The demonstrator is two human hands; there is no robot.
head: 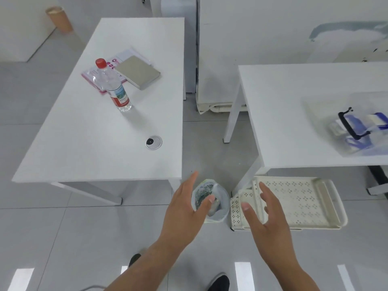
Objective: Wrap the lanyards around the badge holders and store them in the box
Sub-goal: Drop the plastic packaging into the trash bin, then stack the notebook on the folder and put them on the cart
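Left hand (184, 211): raised over the floor in the gap between the two benches, fingers straight and spread, holding nothing; thumb tip overlaps the bin in view.

Right hand (266, 215): raised beside the left, apart from it, fingers loosely spread, holding nothing; seen in front of the trays.

Box (327, 114): clear plastic, blurred, on the right bench (283, 122) near its right edge, partly cut off by the frame.

Badge holders (373, 120): several inside the box, blue and white, blurred; count cannot be told. A black lanyard (347, 127) lies looped over them, its clip toward the far side.

Left bench (94, 133): white, with a round grey cable port (153, 142) near its right front.

Bottle (114, 87): clear, red cap, red label, standing upright on the left bench.

Notebook (137, 72): grey cover, lying flat behind the bottle, partly on top of pink-printed papers (92, 77).

Bin (220, 204): small, lined with a pale bag, on the floor between the benches, holding rubbish.

Trays (298, 202): cream, perforated, stacked on the floor under the front of the right bench, just beside the bin.

Tube (59, 19): brown cardboard, leaning by the far wall.

Shoes (219, 281): dark, at the bottom edge.
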